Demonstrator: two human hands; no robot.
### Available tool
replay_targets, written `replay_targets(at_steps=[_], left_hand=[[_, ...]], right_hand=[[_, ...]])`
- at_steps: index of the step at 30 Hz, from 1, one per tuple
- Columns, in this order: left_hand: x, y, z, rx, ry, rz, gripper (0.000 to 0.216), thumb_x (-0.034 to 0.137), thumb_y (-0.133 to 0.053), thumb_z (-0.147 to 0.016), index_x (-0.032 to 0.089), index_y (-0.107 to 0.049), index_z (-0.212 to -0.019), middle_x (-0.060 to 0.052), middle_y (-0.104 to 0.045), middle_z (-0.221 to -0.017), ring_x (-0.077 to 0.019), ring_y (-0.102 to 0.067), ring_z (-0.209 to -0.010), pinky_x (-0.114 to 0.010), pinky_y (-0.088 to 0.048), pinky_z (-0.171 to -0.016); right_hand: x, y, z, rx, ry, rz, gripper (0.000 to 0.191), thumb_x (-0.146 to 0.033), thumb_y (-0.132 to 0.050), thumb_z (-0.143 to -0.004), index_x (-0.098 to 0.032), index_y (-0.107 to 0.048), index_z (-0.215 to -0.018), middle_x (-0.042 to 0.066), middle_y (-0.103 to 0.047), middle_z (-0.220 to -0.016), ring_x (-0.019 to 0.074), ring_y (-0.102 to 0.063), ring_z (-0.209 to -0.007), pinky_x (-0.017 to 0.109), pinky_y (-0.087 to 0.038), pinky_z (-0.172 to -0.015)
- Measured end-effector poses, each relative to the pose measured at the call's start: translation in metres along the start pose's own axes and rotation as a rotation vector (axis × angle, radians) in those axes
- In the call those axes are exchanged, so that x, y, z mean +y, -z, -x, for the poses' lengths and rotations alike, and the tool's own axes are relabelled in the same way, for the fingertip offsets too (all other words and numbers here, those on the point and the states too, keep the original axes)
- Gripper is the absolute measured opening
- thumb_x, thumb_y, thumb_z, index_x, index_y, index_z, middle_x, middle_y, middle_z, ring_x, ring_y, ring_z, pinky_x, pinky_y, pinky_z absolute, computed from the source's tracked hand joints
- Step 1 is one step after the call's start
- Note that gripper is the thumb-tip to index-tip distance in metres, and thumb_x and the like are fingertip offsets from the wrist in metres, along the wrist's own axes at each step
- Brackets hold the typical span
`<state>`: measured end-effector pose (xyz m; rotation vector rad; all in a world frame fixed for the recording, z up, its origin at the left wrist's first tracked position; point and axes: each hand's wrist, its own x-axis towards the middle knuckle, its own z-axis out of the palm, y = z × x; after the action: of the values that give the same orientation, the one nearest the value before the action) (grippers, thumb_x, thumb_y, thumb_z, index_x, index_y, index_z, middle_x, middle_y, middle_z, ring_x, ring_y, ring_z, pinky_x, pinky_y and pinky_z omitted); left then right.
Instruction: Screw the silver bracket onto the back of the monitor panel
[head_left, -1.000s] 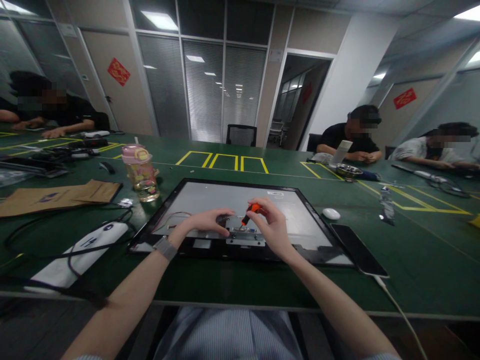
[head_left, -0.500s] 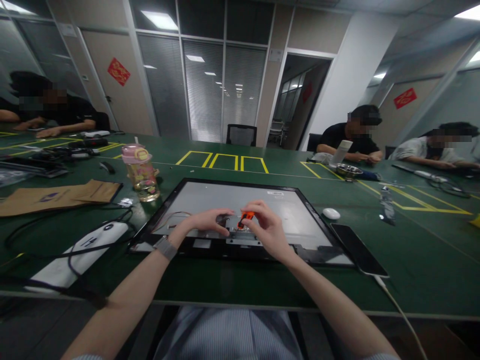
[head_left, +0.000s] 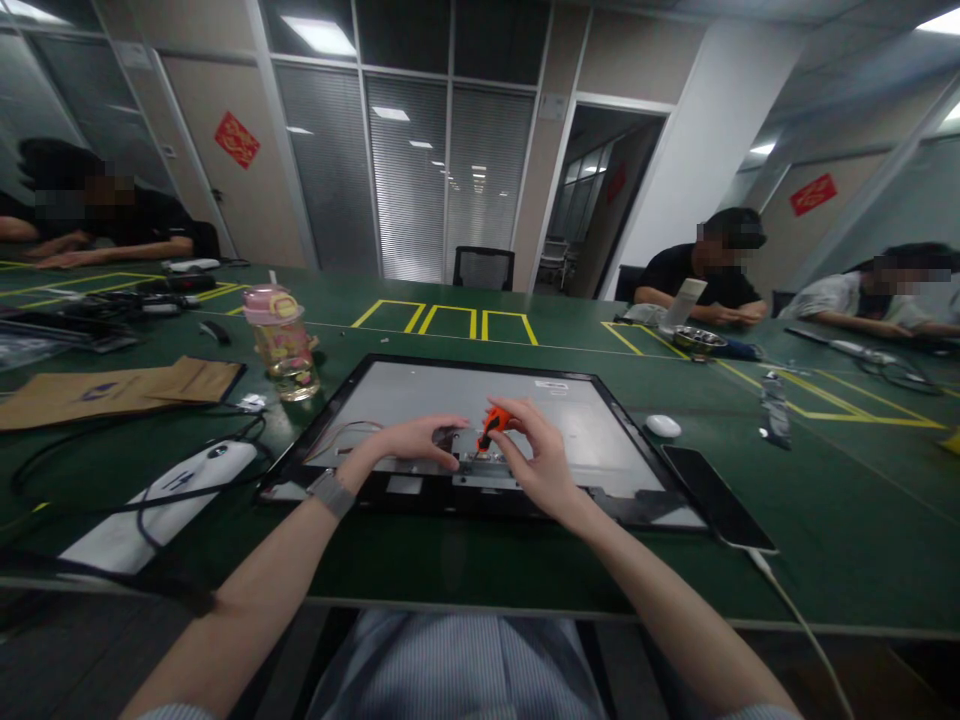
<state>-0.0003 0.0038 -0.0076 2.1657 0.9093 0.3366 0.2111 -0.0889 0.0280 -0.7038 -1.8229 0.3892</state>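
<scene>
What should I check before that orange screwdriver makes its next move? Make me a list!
1. Right hand grips the orange screwdriver: ok.
2. Screwdriver tip seated in a screw: cannot tell, too small.
3. Left hand rests on the panel: ok.
4. Panel lies flat on the green table: ok.
5. Drink bottle stands apart from the panel: ok.

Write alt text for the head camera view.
A person's right hand holds a small orange screwdriver against the back of a monitor, while the left hand rests beside it. The monitor lies on a green table.
</scene>
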Motion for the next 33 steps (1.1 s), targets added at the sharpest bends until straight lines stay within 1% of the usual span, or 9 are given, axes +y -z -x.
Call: replay_targets(at_steps=[3, 5, 11, 15, 20, 24, 27, 29, 33], left_hand=[[0.002, 0.001, 0.001, -0.016, -0.064, -0.002, 0.068, 0.035, -0.076, -0.065, 0.023, -0.049, -0.125, -0.006, -0.046, -0.137, -0.0225, -0.041, -0.126, -0.034, -0.028, -0.107], [0.002, 0.001, 0.002, -0.018, -0.064, -0.001, 0.068, 0.036, -0.075, -0.065, 0.023, -0.048, -0.126, -0.005, -0.046, -0.137, -0.0222, -0.042, -0.126, -0.033, -0.029, -0.107], [0.000, 0.001, 0.002, -0.026, -0.018, -0.011, 0.074, 0.040, -0.076, -0.064, 0.023, -0.046, -0.129, -0.006, -0.039, -0.143, -0.0235, -0.035, -0.131, -0.035, -0.024, -0.110], [-0.001, 0.001, 0.002, -0.018, -0.037, 0.009, 0.071, 0.040, -0.076, -0.063, 0.023, -0.048, -0.127, -0.006, -0.040, -0.142, -0.0234, -0.037, -0.130, -0.036, -0.025, -0.110], [-0.001, 0.001, 0.001, -0.014, -0.037, -0.010, 0.072, 0.040, -0.076, -0.063, 0.022, -0.048, -0.127, -0.006, -0.041, -0.142, -0.0235, -0.037, -0.130, -0.035, -0.025, -0.109], [-0.001, 0.001, 0.002, -0.013, -0.026, -0.013, 0.074, 0.041, -0.076, -0.063, 0.022, -0.046, -0.129, -0.005, -0.041, -0.142, -0.0233, -0.036, -0.130, -0.033, -0.024, -0.110], [0.000, 0.001, 0.002, -0.013, -0.030, -0.008, 0.073, 0.040, -0.076, -0.063, 0.023, -0.046, -0.128, -0.004, -0.042, -0.141, -0.0230, -0.037, -0.130, -0.033, -0.025, -0.109], [0.001, 0.001, 0.002, -0.016, -0.011, -0.008, 0.072, 0.039, -0.076, -0.063, 0.023, -0.047, -0.127, -0.004, -0.041, -0.141, -0.0234, -0.037, -0.130, -0.033, -0.026, -0.109], [0.002, 0.001, 0.002, -0.011, 0.011, 0.011, 0.072, 0.038, -0.077, -0.061, 0.023, -0.049, -0.126, -0.005, -0.039, -0.143, -0.0240, -0.036, -0.131, -0.035, -0.025, -0.109]], right_hand=[[0.001, 0.000, 0.001, -0.065, -0.013, -0.050, 0.042, -0.015, -0.045, -0.089, -0.027, -0.044, -0.129, 0.009, -0.058, -0.119, 0.0195, -0.058, -0.104, 0.038, -0.050, -0.088], [0.000, 0.000, 0.000, -0.089, -0.026, -0.059, 0.040, -0.016, -0.047, -0.088, -0.026, -0.047, -0.127, 0.010, -0.057, -0.120, 0.0200, -0.058, -0.106, 0.038, -0.051, -0.088], [0.005, 0.000, -0.002, 0.029, -0.034, -0.016, 0.034, -0.019, -0.059, -0.081, -0.027, -0.056, -0.114, 0.005, -0.056, -0.099, 0.0151, -0.057, -0.084, 0.029, -0.055, -0.073], [0.008, -0.001, -0.001, 0.059, -0.004, 0.038, 0.033, -0.019, -0.060, -0.081, -0.026, -0.056, -0.113, 0.004, -0.057, -0.093, 0.0143, -0.057, -0.075, 0.030, -0.056, -0.069], [0.010, -0.003, 0.002, 0.049, 0.017, 0.045, 0.038, -0.018, -0.057, -0.082, -0.026, -0.052, -0.119, 0.005, -0.059, -0.099, 0.0165, -0.059, -0.085, 0.032, -0.056, -0.074], [0.010, -0.003, 0.003, -0.040, -0.019, 0.014, 0.048, -0.014, -0.053, -0.083, -0.026, -0.041, -0.128, 0.010, -0.058, -0.111, 0.0191, -0.060, -0.095, 0.037, -0.053, -0.084], [0.007, 0.000, 0.001, -0.089, -0.029, -0.004, 0.046, -0.014, -0.053, -0.083, -0.025, -0.041, -0.126, 0.011, -0.057, -0.115, 0.0201, -0.059, -0.101, 0.038, -0.051, -0.086], [0.006, 0.002, -0.001, -0.069, -0.014, 0.028, 0.040, -0.018, -0.057, -0.082, -0.024, -0.047, -0.119, 0.009, -0.058, -0.109, 0.0200, -0.058, -0.098, 0.037, -0.051, -0.083], [0.008, 0.002, -0.002, 0.035, 0.008, 0.103, 0.029, -0.022, -0.060, -0.082, -0.025, -0.054, -0.110, 0.005, -0.058, -0.091, 0.0171, -0.058, -0.081, 0.034, -0.051, -0.075]])
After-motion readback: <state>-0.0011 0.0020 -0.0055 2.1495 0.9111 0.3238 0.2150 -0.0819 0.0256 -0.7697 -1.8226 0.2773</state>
